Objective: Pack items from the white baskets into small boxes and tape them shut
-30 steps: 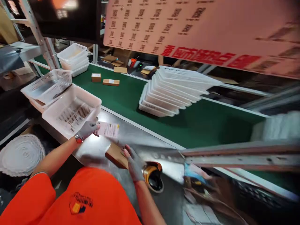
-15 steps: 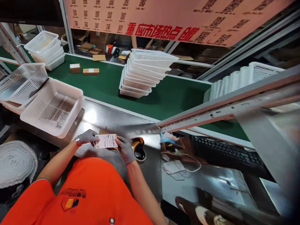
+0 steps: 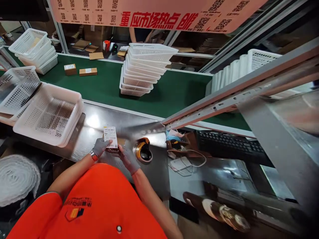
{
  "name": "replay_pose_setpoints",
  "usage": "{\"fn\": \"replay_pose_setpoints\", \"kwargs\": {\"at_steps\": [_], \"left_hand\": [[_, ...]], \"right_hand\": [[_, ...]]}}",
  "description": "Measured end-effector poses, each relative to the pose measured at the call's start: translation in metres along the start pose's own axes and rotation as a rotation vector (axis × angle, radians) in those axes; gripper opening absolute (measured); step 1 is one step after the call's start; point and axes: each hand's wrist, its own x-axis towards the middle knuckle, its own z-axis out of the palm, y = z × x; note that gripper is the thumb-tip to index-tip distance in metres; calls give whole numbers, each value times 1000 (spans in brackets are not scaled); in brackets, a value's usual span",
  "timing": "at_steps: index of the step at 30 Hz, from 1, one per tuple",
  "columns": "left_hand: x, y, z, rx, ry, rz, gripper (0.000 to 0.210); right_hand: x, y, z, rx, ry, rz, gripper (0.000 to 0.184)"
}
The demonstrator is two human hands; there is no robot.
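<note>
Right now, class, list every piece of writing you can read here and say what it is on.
"重 应市场热点" in red, rest unclear: pink overhead banner.
QR codes on the banner: captions too small.
White printed label in the left hand: too small.
Orange shirt's logo: blurred.

hands: left [image 3: 100,146], right [image 3: 127,157] | hold label [image 3: 110,136] | over steel bench [image 3: 104,121]

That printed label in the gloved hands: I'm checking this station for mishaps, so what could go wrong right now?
1. The label is pinched only at its lower edge by the left hand, so it might slip or crease.
2. The right hand works close to the scanner and could knock it.
</note>
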Motion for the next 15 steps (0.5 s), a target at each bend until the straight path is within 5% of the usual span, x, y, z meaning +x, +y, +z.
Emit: {"fn": "replay_pose_setpoints", "kwargs": {"at_steps": [15], "left_hand": [[1, 3, 7, -83, 32, -63, 33]], "right_hand": [[-10, 11, 14, 58, 142, -1, 49]]}}
